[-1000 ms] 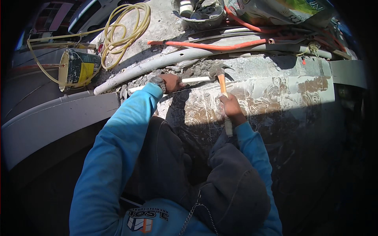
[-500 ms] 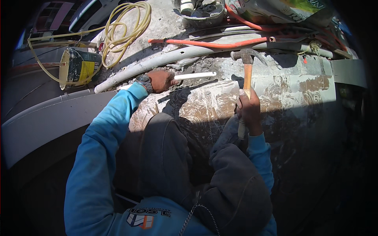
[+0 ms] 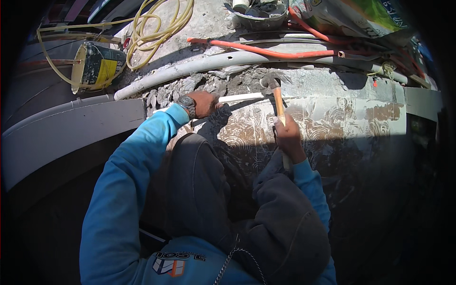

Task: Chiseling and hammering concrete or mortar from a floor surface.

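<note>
My left hand (image 3: 204, 104), with a dark watch on its wrist, is closed round a long white rod (image 3: 242, 97) that lies roughly level along the broken edge of the masonry. Its left end shows a little past the wrist. My right hand (image 3: 289, 134) grips the wooden handle of a claw hammer (image 3: 279, 102). The hammer's head is up against the rod's right end; whether they touch I cannot tell. Below both is a slab face (image 3: 304, 121) with swirled white and brown adhesive marks. Grey rubble (image 3: 190, 84) lies just beyond my left hand.
A grey pipe (image 3: 190, 71) curves behind the rubble, with an orange hose (image 3: 266, 54) beside it. At the left lie a coiled yellowish hose (image 3: 159, 31) and a tipped dark bucket (image 3: 97, 66). A tub of debris (image 3: 261, 19) and a printed sack (image 3: 351, 16) stand at the back.
The hammer has swung left, its head now at the rod's right end. The view has shifted slightly; my left hand keeps its grip on the rod.
</note>
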Action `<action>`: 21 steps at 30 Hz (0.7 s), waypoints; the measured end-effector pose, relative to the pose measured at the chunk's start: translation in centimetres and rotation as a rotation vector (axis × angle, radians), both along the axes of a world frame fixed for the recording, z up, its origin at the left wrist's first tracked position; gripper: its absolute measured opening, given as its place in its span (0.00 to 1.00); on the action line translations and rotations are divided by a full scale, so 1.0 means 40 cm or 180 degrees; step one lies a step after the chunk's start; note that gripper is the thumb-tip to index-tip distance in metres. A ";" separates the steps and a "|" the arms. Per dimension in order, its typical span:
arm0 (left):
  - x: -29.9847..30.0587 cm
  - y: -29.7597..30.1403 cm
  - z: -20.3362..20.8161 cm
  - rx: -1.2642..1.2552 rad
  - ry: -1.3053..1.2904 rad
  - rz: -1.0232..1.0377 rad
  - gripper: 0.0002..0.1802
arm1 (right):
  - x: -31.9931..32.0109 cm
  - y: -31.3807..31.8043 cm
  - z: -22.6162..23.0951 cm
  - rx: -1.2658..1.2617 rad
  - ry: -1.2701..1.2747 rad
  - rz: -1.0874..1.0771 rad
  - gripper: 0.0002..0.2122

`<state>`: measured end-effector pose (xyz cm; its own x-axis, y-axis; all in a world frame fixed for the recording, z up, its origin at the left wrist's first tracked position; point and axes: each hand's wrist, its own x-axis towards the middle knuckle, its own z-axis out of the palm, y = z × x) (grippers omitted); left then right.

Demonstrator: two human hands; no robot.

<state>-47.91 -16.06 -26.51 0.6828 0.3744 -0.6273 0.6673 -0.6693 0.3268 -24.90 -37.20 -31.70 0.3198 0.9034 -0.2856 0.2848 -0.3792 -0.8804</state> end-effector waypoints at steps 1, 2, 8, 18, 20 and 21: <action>0.001 -0.001 0.003 0.0003 0.0153 -0.0030 0.22 | 0.005 -0.010 0.007 0.0095 0.0364 -0.0288 0.09; 0.002 0.001 0.005 0.0092 0.0094 -0.0042 0.22 | 0.008 -0.013 0.013 0.0462 0.0661 -0.0599 0.09; 0.009 0.030 -0.034 0.0013 0.0352 -0.0090 0.22 | -0.029 0.002 -0.007 0.0337 0.0178 -0.0670 0.10; -0.324 0.016 0.030 0.0018 0.0833 0.1124 0.25 | 0.045 0.021 0.031 0.0459 0.1470 -0.0653 0.04; -0.305 0.010 0.025 -0.0207 -0.0108 0.1137 0.24 | 0.045 0.036 0.066 0.0306 0.1645 -0.0957 0.04; -0.265 0.012 0.010 -0.0165 -0.0281 0.0969 0.22 | 0.045 0.046 0.083 0.0234 0.1657 -0.0861 0.05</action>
<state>-58.51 -15.58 -26.11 0.5969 0.5391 -0.5941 0.8019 -0.4241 0.4209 -23.10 -35.35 -28.38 0.3760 0.8327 -0.4066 -0.2901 -0.3110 -0.9051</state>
